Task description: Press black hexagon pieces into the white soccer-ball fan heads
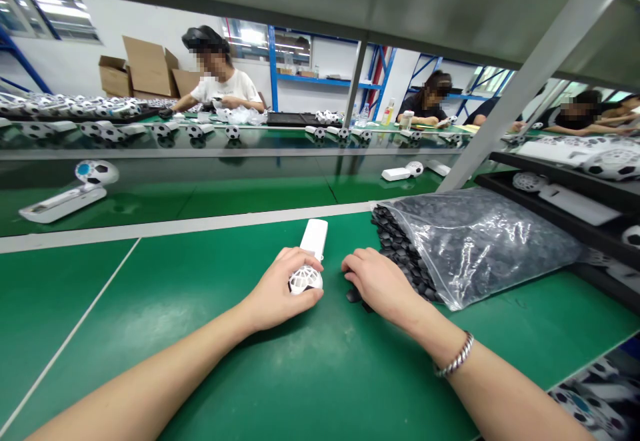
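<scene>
While the left hand (280, 288) curls over the round grille head of a small white plastic handheld fan (310, 258), the fan lies flat on the green-matted table (150, 308), its straight white handle pointing away from the person.

Head view, items as found:

- Left hand: fingers wrapped around the fan's head and pressing it to the mat. The white grille shows bare; no football-patterned cover is seen on it, so by the look of it this unit is unfinished.
- Right hand (377, 281): palm down, fingers bent over a few small black plastic parts at the mouth of the bag. Whether it pinches one cannot be told; the fingertips are hidden.
- Clear plastic bag (480, 241): lies on its side just right of the right hand, open end toward the hands, well filled with the small black parts (400, 241), some spilling at the mouth. Judged by the fullness, much stock remains.
- Black trays (565, 191) on a rack at the right: hold white fan bodies and football-patterned heads, count unclear.
- Conveyor belt (225, 188), dark green, beyond the white strip: one assembled fan with a black-and-white football head (75, 191) at left, another (403, 172) farther right; these look complete.
- Far bench: rows of football-headed fans (75, 108), with other people (220, 81) seated at work behind them.
- Lower right corner: more football-patterned pieces (595, 401), container edge not clear.
- Silver bracelet (455, 358) on the right wrist.
</scene>
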A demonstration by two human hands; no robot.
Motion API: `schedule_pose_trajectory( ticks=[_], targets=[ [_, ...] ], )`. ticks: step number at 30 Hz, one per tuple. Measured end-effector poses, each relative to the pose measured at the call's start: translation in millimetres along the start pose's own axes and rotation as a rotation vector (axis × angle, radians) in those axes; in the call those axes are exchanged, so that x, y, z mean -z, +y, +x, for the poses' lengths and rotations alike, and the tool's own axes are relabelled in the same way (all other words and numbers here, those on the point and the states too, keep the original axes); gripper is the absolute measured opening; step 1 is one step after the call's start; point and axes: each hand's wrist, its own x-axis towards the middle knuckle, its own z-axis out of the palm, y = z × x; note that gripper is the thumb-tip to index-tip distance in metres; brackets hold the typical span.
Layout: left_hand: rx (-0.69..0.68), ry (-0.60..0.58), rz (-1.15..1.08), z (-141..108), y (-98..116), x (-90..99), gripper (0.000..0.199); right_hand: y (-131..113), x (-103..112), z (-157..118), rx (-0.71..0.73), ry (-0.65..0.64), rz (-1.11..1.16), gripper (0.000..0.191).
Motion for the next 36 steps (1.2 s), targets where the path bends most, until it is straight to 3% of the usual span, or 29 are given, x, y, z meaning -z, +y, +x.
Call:
schedule_pose_trajectory(
  ticks=[9,20,26,36],
  targets=[
    [-0.001,-0.001,-0.001,-0.1,-1.1,0.0,0.026,-2.0,3.3,-1.2,-0.001,0.052,0.049,0.006],
    [0.001,0.001,0.01,0.0,0.7,1.7,0.026,-3.0,2.6,-1.6,-0.039,-0.046,0.008,0.003],
    [-0.002,-0.003,0.005,-0.2,-0.3,1.6,0.026,-4.8,8.3,-4.6,-0.027,-0.082,0.059,0.016],
    [0.003,-0.004,0.002,-0.7,0.7,1.3,0.025,-1.7,9.7,-4.9,-0.076,-0.125,0.132,0.008]
  ],
)
